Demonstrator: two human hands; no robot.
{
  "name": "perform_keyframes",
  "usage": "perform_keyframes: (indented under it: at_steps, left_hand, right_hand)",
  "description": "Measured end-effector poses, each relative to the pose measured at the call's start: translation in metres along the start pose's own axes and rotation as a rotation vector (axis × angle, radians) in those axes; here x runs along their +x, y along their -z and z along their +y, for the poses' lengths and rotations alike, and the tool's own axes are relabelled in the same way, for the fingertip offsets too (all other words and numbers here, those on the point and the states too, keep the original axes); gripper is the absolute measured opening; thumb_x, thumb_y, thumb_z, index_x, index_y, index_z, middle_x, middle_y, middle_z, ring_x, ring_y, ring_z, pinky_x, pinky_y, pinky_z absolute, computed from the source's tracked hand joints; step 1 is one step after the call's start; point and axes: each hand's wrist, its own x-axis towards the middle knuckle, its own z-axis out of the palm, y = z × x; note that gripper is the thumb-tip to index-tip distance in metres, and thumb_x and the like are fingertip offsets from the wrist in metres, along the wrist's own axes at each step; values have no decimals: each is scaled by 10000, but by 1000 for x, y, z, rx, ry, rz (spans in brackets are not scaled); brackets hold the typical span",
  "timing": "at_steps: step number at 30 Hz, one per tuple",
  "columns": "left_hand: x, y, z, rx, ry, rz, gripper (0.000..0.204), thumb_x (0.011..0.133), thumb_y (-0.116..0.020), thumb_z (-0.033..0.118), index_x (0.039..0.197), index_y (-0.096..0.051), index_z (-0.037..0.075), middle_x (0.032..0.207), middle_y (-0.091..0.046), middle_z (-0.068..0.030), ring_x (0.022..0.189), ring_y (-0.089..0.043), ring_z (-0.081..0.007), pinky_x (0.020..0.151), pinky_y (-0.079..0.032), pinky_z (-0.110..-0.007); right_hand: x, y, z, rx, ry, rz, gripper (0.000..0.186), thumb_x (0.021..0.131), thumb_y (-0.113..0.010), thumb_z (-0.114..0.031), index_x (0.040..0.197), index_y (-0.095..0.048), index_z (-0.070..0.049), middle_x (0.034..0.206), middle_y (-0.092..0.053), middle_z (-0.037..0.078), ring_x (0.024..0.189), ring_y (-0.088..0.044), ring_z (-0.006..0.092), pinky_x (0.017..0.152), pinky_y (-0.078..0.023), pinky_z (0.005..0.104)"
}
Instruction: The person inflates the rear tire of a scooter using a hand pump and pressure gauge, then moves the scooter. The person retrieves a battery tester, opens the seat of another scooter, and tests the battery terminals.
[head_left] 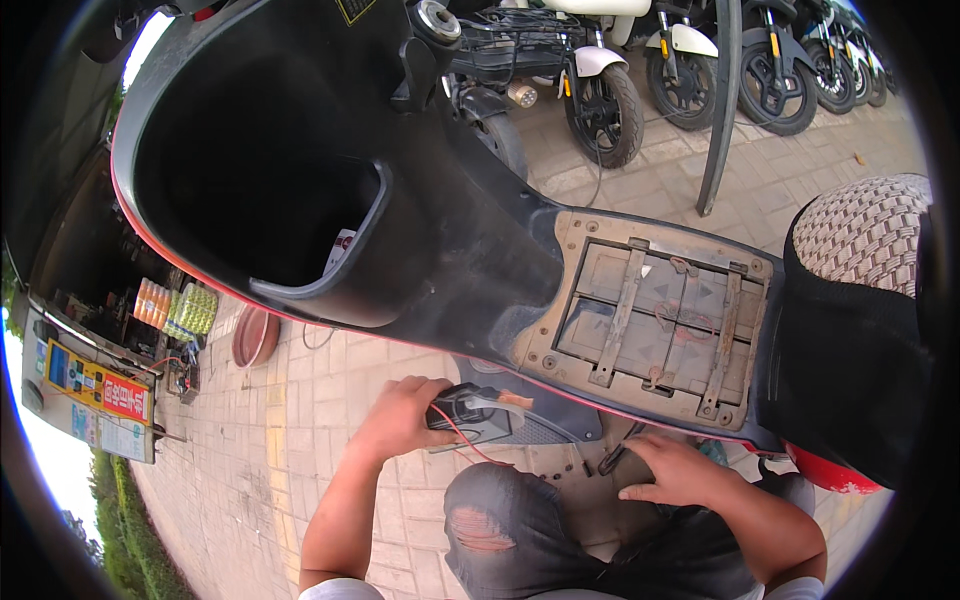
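My left hand (403,420) is closed around the left end of a black plastic part (462,407) low beside the scooter. A thin red wire (460,428) runs from there toward my knee. Just right of it lies a dark grey panel with a ridged surface (555,427). My right hand (672,468) is open, thumb apart from the fingers. Its fingertips are beside a slim black object (615,456), whose kind I cannot make out. Above both hands stands the electric scooter's floorboard (540,340), uncovered, with metal straps over a grey block (655,325).
Several small dark pieces (570,470) lie on the paving between my hands. A reddish-brown basin (256,337) stands at left, near a stall with a yellow and red sign (100,385). Parked two-wheelers (605,110) and a metal post (722,110) are behind. A woven seat (865,235) is at right.
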Motion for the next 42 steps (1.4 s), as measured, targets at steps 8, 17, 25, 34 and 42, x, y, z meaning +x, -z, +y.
perform_keyframes:
  at_steps: [8,17,25,34,42]
  left_hand:
    - [-135,-173,-214,-388,964,-64,549,680,-869,254,1087,-623,-19,943,-711,-121,899,-695,-233,778,-545,-344]
    - [-197,-310,-221,-1243,1767,602,713,798,-627,712,1177,-581,111,1043,-676,-53,824,-636,-260,544,-449,-470]
    - [-154,-313,-199,-1206,1804,759,542,864,-614,362,1263,-526,6,1188,-630,-139,952,-633,-309,751,-473,-450]
    - [-63,-193,-157,-942,1001,736,479,890,-539,85,1343,-493,-63,1293,-589,-220,1099,-612,-280,988,-442,-366]
    - [61,-56,177,-359,-670,155,404,887,-647,190,1262,-598,48,1281,-596,-160,1173,-561,-346,977,-475,-397]
  right_hand:
    - [-4,-5,2,-86,-66,-165,647,878,-655,-431,1309,-479,18,1265,-558,203,1163,-544,380,977,-455,442]
    - [-9,-17,6,-184,-106,-238,621,875,-640,-469,1257,-510,4,1149,-621,231,1051,-609,433,902,-504,484]
    - [1,-30,16,-203,-92,-266,726,893,-549,-585,1336,-488,-12,1229,-594,229,1139,-576,404,976,-470,459]
    - [17,-37,17,230,-5,44,573,936,-576,-483,1222,-572,14,1161,-619,246,1093,-611,374,930,-495,425]
    - [40,-44,5,1726,-527,395,404,1035,-413,-299,1246,-561,11,1291,-594,137,1214,-545,250,1024,-427,361]
